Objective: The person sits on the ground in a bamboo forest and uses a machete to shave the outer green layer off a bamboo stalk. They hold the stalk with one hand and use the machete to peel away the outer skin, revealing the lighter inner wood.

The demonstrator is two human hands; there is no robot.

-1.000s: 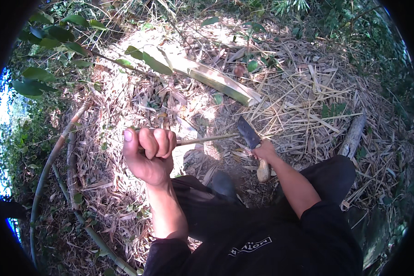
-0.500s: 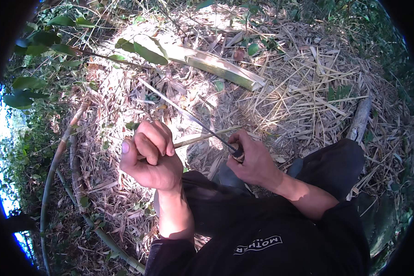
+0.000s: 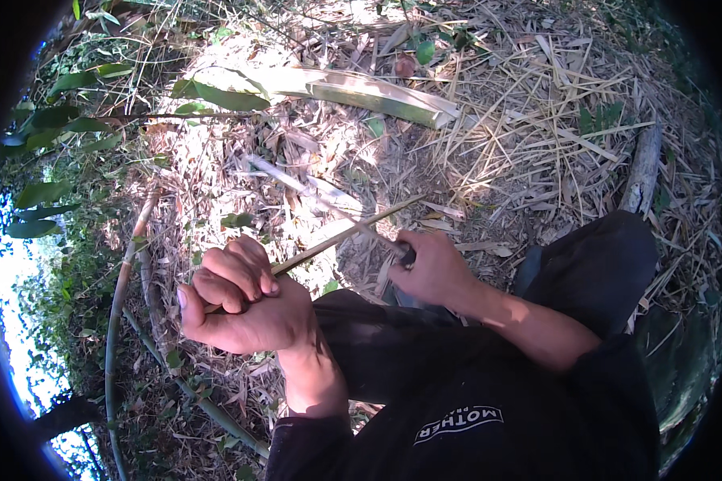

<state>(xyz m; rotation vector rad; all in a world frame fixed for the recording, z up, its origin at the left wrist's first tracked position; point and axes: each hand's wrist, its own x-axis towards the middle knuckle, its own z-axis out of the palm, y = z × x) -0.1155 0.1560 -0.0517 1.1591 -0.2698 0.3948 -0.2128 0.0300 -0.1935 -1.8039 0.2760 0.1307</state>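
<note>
My left hand (image 3: 245, 301) is closed around a thin bamboo strip (image 3: 317, 248), which sticks out to the right and away from me. In my right hand (image 3: 435, 272) is the dark handle of a long, narrow-bladed knife (image 3: 293, 184). Its blade points to the far left and crosses the strip a short way in front of my right fist. Motion blurs the blade, so I cannot tell whether it touches the strip.
Beyond my hands lies a split bamboo length (image 3: 377, 104). A heap of thin pale strips (image 3: 529, 132) spreads at the far right, beside a grey log (image 3: 643, 172). Long bamboo poles (image 3: 119, 313) lie at left. A leafy branch (image 3: 231, 98) reaches in from the left.
My left hand has moved a little left with the strip, which now slants up more steeply. The knife blade now crosses the strip farther from its handle.
</note>
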